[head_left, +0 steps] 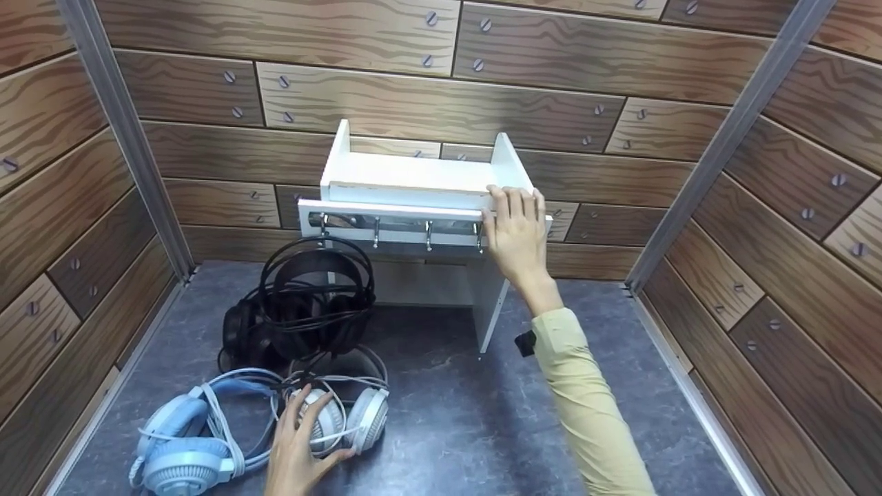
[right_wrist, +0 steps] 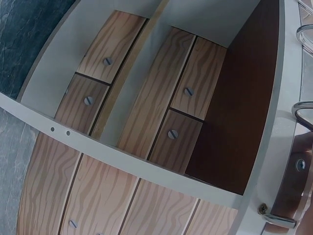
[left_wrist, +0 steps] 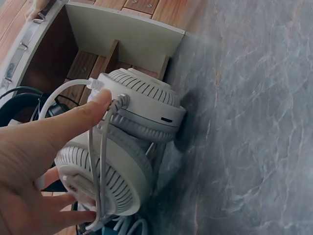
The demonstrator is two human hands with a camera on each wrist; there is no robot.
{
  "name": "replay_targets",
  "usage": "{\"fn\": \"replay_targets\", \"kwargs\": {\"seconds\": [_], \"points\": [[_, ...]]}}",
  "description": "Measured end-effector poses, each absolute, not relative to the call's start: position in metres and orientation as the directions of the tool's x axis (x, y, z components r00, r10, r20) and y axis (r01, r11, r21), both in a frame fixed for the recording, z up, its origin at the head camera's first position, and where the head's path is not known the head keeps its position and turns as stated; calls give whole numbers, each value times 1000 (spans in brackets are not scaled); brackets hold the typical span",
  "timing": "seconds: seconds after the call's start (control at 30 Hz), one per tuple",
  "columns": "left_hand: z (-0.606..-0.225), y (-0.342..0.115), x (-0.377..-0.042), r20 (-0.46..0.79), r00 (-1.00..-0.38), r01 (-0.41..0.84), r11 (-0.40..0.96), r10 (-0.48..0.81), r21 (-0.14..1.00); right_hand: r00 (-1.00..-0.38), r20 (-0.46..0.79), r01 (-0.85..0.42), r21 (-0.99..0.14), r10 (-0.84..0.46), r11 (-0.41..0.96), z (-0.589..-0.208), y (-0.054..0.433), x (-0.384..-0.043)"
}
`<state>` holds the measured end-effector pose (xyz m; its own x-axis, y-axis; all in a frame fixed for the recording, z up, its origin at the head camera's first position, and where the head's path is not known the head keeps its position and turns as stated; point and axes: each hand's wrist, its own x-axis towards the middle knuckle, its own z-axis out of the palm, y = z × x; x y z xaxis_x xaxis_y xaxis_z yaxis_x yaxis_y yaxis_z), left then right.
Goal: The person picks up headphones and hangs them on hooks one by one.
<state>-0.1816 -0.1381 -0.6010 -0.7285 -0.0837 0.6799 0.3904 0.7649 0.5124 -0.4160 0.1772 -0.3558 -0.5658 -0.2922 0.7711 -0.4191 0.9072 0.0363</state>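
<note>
My left hand (head_left: 296, 444) reaches around a pair of white headphones (left_wrist: 105, 181) lying on the floor surface, fingers spread. In the left wrist view the thumb overlaps the cable by one ear cup, with the other fingertips beside the other cup. White cable loops hang across both cups. My right hand (head_left: 517, 231) grips the front of a white shelf (head_left: 413, 172), fingers over its upper edge and thumb in front, near the end hook. Metal hooks (head_left: 428, 235) line its front rail. Black headphones (head_left: 317, 296) hang at the left hook. The right wrist view does not show the hand.
Light blue headphones (head_left: 186, 441) with a looped cable lie left of the white pair. Wood-patterned walls (head_left: 358, 96) enclose the dark marbled surface (head_left: 441, 413) on three sides. The shelf's side panel (head_left: 493, 303) stands on that surface.
</note>
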Motion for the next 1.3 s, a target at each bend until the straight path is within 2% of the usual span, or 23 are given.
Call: {"fn": "replay_targets", "kwargs": {"seconds": [0.33,0.6,1.3], "points": [[-612,-126,-178,706,-691,359,774,-156,522,-562,774,-415,41,-292,909,-357,177,-416],[-616,-113,-172,643,-735,304,743,-215,596,-559,779,-427,25,-286,904,-356,177,-415],[-611,-95,-155,522,-842,279,720,-135,636,-561,777,-427,25,-286,904,-356,176,-416]]}}
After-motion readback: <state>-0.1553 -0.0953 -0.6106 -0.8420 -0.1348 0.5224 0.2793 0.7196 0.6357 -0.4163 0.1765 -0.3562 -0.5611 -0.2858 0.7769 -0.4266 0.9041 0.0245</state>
